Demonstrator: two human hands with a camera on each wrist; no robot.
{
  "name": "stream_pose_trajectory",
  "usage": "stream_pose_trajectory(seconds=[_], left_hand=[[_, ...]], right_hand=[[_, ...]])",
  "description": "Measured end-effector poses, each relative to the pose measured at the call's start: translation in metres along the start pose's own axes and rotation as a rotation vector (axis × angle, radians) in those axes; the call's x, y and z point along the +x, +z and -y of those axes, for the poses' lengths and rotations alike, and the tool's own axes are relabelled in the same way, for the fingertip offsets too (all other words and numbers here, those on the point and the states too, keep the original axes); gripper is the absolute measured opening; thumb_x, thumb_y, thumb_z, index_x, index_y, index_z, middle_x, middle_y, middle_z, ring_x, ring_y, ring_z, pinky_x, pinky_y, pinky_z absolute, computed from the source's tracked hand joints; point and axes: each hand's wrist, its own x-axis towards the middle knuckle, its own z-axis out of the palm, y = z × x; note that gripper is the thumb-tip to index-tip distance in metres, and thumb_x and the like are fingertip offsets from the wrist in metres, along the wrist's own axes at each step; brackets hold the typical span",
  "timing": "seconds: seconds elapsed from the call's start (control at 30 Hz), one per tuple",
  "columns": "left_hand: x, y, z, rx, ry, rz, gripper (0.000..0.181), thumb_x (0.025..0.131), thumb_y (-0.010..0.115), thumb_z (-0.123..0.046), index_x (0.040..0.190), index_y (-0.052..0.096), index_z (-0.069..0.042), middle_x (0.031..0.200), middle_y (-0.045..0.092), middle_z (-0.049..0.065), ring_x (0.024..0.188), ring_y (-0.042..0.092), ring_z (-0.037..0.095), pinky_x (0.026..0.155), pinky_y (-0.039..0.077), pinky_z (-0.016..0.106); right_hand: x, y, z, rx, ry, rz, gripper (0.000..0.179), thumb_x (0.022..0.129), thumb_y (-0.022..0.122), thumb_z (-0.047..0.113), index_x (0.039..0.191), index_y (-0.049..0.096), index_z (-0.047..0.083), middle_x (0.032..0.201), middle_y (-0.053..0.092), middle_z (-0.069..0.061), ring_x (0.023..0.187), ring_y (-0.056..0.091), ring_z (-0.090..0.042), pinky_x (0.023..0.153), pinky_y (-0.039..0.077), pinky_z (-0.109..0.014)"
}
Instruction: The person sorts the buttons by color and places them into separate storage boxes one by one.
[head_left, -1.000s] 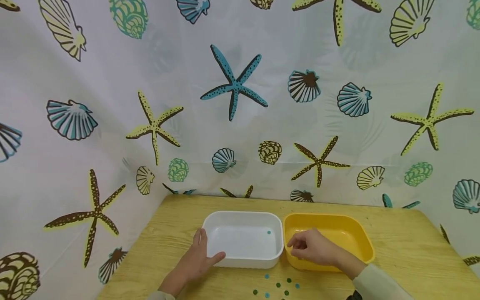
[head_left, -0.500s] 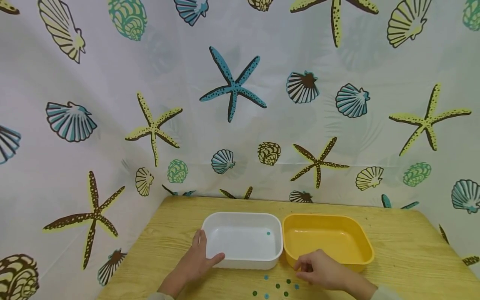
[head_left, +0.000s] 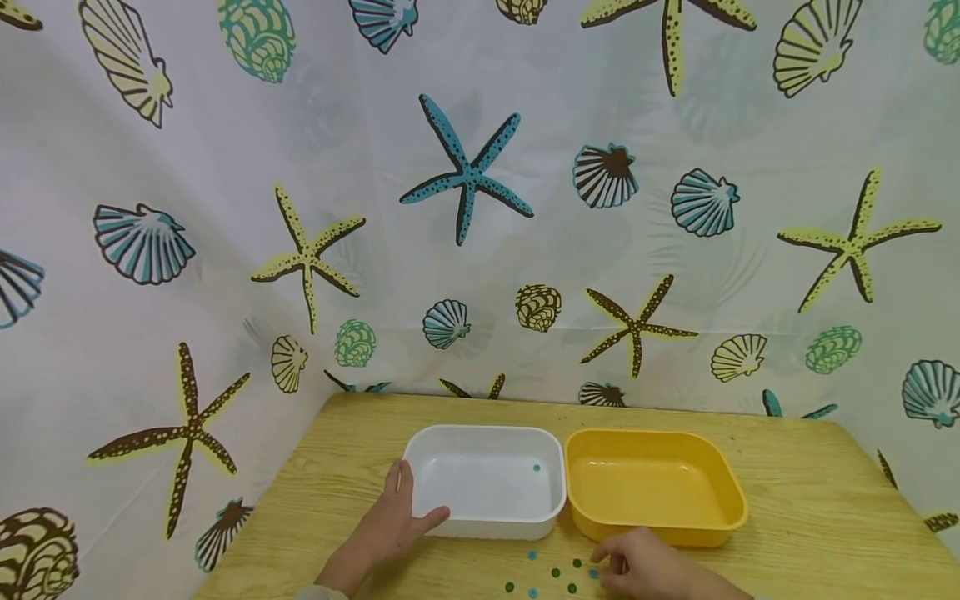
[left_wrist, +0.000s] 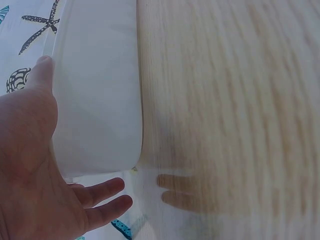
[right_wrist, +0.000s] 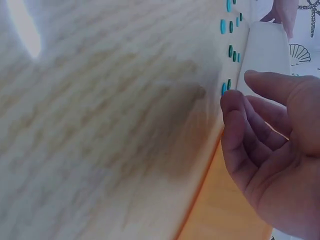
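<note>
My left hand (head_left: 390,521) rests on the left front corner of a white tub (head_left: 495,529). Its thumb lies at the front rim, while straight fingers extend past the tub's end in the left wrist view. One small blue disc (head_left: 537,467) lies inside that tub. In front of a yellow tub (head_left: 652,536), my right hand (head_left: 645,567) is low over the table, beside a blue disc (head_left: 593,573) and a green disc (head_left: 577,563). A gap shows between its thumb and bent fingers in the right wrist view, with nothing visibly held.
The two tubs stand side by side on a wood-patterned table (head_left: 810,500). Several more blue and green discs, among them a green one (head_left: 556,572), lie loose before them. A curtain (head_left: 540,233) printed with shells and starfish encloses the back and sides.
My right hand has come from over the yellow tub, down toward me, to the discs on the table. Its thumb and fingers have parted. My left hand has stayed at the white tub.
</note>
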Motion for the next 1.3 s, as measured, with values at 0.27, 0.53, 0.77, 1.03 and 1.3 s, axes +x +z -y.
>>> stream_pose_trajectory(seconds=[0.27, 0.53, 0.77, 1.03, 1.3], left_hand=[[0.002, 0.000, 0.001, -0.001, 0.010, -0.004, 0.110, 0.085, 0.056, -0.062, 0.144, 0.005, 0.015, 0.150, 0.007, 0.033, 0.124, 0.041, 0.045, 0.094, 0.040, 0.052], [0.001, 0.002, 0.001, -0.009, 0.013, 0.004, 0.111, 0.085, 0.055, -0.063, 0.144, 0.006, 0.015, 0.150, 0.006, 0.033, 0.122, 0.043, 0.044, 0.093, 0.041, 0.052], [0.001, 0.003, 0.002, 0.001, 0.010, 0.004, 0.110, 0.085, 0.055, -0.064, 0.144, 0.007, 0.016, 0.150, 0.007, 0.033, 0.119, 0.046, 0.044, 0.090, 0.044, 0.051], [0.001, 0.003, 0.002, 0.006, 0.006, 0.002, 0.110, 0.085, 0.055, -0.063, 0.144, 0.007, 0.016, 0.150, 0.007, 0.033, 0.120, 0.045, 0.045, 0.091, 0.043, 0.052], [0.000, 0.002, 0.002, 0.011, 0.007, 0.001, 0.110, 0.085, 0.054, -0.064, 0.144, 0.007, 0.015, 0.150, 0.008, 0.033, 0.120, 0.045, 0.045, 0.092, 0.042, 0.052]], right_hand=[[0.004, 0.004, -0.011, 0.022, -0.011, 0.014, 0.024, 0.087, 0.066, 0.013, 0.109, 0.067, 0.004, 0.073, 0.061, 0.007, 0.062, 0.054, -0.005, 0.055, 0.045, -0.020], [0.006, 0.008, -0.015, 0.059, 0.026, 0.029, 0.023, 0.086, 0.066, 0.012, 0.108, 0.067, 0.005, 0.073, 0.061, 0.005, 0.062, 0.053, -0.007, 0.055, 0.044, -0.021], [0.006, 0.007, -0.014, 0.070, -0.005, 0.044, 0.013, 0.087, 0.066, 0.012, 0.099, 0.069, 0.011, 0.072, 0.060, 0.006, 0.061, 0.052, -0.006, 0.055, 0.042, -0.020], [0.007, 0.007, -0.016, 0.090, -0.034, 0.060, 0.007, 0.087, 0.066, 0.011, 0.094, 0.069, 0.013, 0.072, 0.059, 0.006, 0.062, 0.051, -0.005, 0.055, 0.042, -0.019], [0.005, 0.008, -0.014, 0.090, -0.034, 0.050, 0.004, 0.087, 0.067, 0.009, 0.087, 0.069, 0.013, 0.072, 0.059, 0.006, 0.063, 0.051, -0.005, 0.056, 0.042, -0.020]])
